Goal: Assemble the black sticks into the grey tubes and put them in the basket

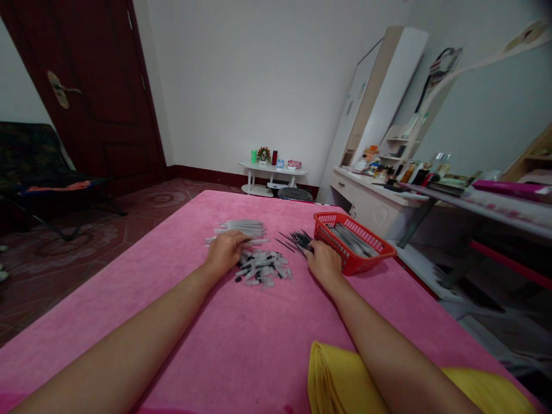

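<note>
My left hand [226,249] rests palm down on the pink cloth [185,299], its fingers curled at the edge between a row of grey pen barrels [242,228] and a heap of small grey and black pen parts [264,268]. What its fingers hold is hidden. My right hand [322,260] lies beside a fan of thin black refills [294,240], with its fingertips at their near ends. A red basket [352,264] with finished pens stands just right of that hand.
A yellow cloth [334,382] lies at the near edge by my right arm. A white desk [375,201] crowded with bottles stands to the right, with a small white table [272,171] by the far wall and a dark door [95,92] at left.
</note>
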### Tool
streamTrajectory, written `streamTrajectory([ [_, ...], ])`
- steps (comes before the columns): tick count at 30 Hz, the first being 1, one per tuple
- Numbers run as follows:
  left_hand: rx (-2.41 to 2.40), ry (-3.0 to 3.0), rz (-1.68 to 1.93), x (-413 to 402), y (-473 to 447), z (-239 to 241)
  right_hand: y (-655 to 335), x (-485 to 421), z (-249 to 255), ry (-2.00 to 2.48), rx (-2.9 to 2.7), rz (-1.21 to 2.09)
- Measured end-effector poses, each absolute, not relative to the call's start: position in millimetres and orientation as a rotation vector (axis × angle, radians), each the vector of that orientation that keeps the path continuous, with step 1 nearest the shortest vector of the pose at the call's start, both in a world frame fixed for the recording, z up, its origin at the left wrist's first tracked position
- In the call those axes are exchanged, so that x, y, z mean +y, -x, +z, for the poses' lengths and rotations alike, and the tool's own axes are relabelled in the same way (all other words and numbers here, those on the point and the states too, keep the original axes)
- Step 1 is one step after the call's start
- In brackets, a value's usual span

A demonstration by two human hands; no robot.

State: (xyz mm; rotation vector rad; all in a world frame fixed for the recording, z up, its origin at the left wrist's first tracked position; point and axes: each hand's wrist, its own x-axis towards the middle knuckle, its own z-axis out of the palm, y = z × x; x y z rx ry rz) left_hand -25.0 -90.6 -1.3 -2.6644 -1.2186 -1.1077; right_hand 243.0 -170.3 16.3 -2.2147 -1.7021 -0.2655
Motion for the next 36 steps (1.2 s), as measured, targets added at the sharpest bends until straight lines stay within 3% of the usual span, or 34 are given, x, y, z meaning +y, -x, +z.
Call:
streamTrajectory([
  [8,-1.396,2.536,-1.231,-83,31,-3,-246,-169,16,1.833,-1.694,-0.159],
  [17,-1.446,2.534,-1.279,-80,35,-5,-248,-170,16,1.777,-1.725,-0.123],
  [29,-1.162,2.556,-0.976,-87,32,4,-250,-172,24,1.755,-1.837,-0.269],
  [36,-1.108,2.598,-1.005,-92,25,5,-239,-175,27,1.660,-1.880,-0.244],
])
